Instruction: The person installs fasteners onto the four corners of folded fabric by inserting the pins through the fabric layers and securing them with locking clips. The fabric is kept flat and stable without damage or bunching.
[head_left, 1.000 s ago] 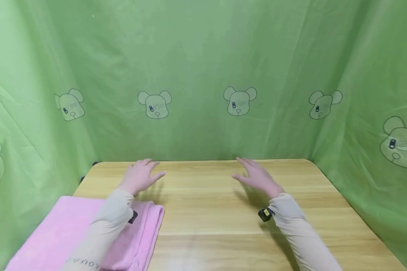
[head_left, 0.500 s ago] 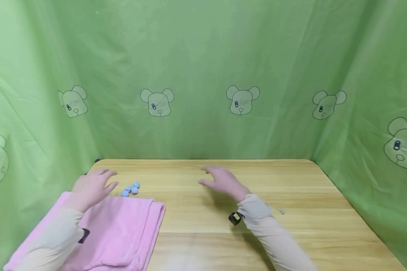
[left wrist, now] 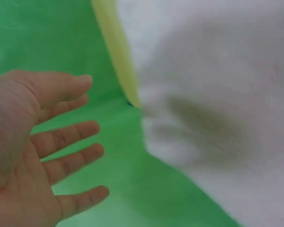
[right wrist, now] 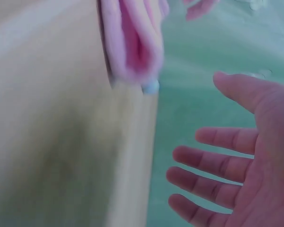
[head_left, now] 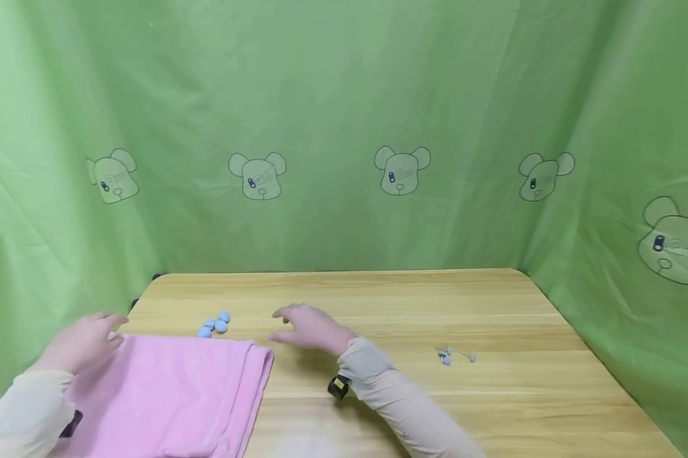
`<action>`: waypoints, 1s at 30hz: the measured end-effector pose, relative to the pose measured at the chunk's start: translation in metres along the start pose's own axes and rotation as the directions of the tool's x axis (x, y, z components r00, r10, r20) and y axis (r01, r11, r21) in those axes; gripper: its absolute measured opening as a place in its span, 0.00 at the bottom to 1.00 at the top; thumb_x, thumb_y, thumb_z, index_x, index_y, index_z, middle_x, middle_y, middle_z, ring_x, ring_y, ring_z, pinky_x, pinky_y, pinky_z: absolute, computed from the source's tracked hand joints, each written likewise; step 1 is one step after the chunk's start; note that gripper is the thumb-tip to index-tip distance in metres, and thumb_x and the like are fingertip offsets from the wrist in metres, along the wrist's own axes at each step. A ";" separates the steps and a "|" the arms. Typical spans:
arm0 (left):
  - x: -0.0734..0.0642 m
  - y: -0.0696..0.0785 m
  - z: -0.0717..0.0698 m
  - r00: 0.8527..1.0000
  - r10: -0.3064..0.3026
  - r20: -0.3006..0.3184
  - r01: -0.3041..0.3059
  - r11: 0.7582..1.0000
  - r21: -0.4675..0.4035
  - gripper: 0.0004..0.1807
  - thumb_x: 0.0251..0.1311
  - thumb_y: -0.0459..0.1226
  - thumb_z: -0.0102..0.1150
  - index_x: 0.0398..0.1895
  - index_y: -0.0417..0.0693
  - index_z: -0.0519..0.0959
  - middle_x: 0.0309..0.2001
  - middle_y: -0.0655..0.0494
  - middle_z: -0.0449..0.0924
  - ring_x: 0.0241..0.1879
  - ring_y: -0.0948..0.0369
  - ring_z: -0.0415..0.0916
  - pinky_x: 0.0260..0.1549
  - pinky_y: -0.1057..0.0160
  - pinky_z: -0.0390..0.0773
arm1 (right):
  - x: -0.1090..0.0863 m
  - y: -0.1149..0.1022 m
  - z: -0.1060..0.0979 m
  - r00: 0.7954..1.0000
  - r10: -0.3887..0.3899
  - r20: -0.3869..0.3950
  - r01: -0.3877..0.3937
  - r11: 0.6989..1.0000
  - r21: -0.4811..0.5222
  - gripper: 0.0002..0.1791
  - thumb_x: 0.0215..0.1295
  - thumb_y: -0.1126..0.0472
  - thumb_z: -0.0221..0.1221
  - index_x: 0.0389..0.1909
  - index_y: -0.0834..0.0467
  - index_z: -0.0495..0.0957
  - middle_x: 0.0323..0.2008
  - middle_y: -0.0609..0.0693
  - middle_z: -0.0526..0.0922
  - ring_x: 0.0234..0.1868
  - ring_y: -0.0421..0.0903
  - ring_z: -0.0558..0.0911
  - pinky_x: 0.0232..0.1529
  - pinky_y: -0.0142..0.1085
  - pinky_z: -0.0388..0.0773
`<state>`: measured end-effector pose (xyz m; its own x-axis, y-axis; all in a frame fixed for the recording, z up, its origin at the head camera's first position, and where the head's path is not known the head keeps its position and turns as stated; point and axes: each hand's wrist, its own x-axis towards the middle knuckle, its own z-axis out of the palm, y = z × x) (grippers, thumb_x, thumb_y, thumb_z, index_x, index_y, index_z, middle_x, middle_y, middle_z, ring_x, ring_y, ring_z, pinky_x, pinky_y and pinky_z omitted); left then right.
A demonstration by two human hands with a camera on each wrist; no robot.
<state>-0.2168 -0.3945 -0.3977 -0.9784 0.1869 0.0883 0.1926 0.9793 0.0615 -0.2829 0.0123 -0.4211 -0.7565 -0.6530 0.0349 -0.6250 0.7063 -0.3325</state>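
A: Far left of the head view, what have we got?

B: One green curtain (head_left: 332, 83) all round, with six bear prints (head_left: 399, 172) strung across it, the leftmost cut by the frame's edge.

A: And the left hand (head_left: 83, 343)?

B: Lower left, over the far left part of the pink cloth (head_left: 161, 388). The left wrist view gives us five digits, fingers well apart, pinching nothing.

A: Tell me about that cloth!

B: Just one, lying folded in the lower left of the frame on one wooden table (head_left: 521, 394). Its layered edge faces right.

A: Anything beyond it?

B: Yes, four blue pieces (head_left: 220, 326), left of centre, bunched by the cloth's far edge. And two black fittings (head_left: 135, 303) show at the table's left edge.

A: On we go, to the middle.

B: Here's the right hand (head_left: 312, 327), just right of the cloth, its shadow falling on the wood. Five digits in the right wrist view, spread, grasping nothing.

A: Sleeves?

B: Two pale sleeves (head_left: 401, 397), and two black wrist devices (head_left: 338, 386), one per arm.

A: Finish on the right.

B: Right of centre, small stemmed pieces (head_left: 472, 357): one just apart from a cluster. At least three in all; they're too tiny for a sure count.
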 end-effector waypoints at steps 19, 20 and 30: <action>0.018 -0.021 0.033 0.985 -0.031 0.171 0.013 0.994 0.106 0.16 0.60 0.36 0.54 0.49 0.38 0.79 0.47 0.31 0.79 0.47 0.30 0.72 0.43 0.29 0.69 | 0.035 -0.042 0.057 0.999 -0.007 0.051 0.008 1.000 -0.009 0.22 0.59 0.45 0.64 0.50 0.54 0.80 0.44 0.47 0.85 0.42 0.38 0.81 0.48 0.26 0.77; 0.017 -0.020 0.033 0.988 -0.030 0.151 0.013 0.993 0.114 0.14 0.60 0.37 0.55 0.46 0.39 0.80 0.46 0.31 0.80 0.46 0.31 0.72 0.43 0.29 0.70 | 0.036 -0.042 0.058 0.999 -0.005 0.050 0.005 1.000 -0.004 0.21 0.59 0.46 0.65 0.48 0.53 0.80 0.42 0.46 0.85 0.40 0.37 0.81 0.45 0.25 0.77; 0.006 -0.025 0.032 0.999 -0.009 0.034 0.005 0.995 0.104 0.12 0.51 0.39 0.64 0.39 0.47 0.81 0.44 0.38 0.81 0.44 0.39 0.73 0.39 0.34 0.67 | 0.028 -0.049 0.052 1.000 -0.028 -0.008 0.028 0.998 0.048 0.09 0.58 0.61 0.63 0.40 0.52 0.81 0.29 0.43 0.82 0.24 0.34 0.72 0.24 0.22 0.68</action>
<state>-0.2299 -0.4155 -0.4305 -0.9820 0.1809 0.0536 0.1789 0.9830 -0.0413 -0.2638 -0.0544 -0.4526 -0.7403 -0.6703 0.0513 -0.6360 0.6737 -0.3764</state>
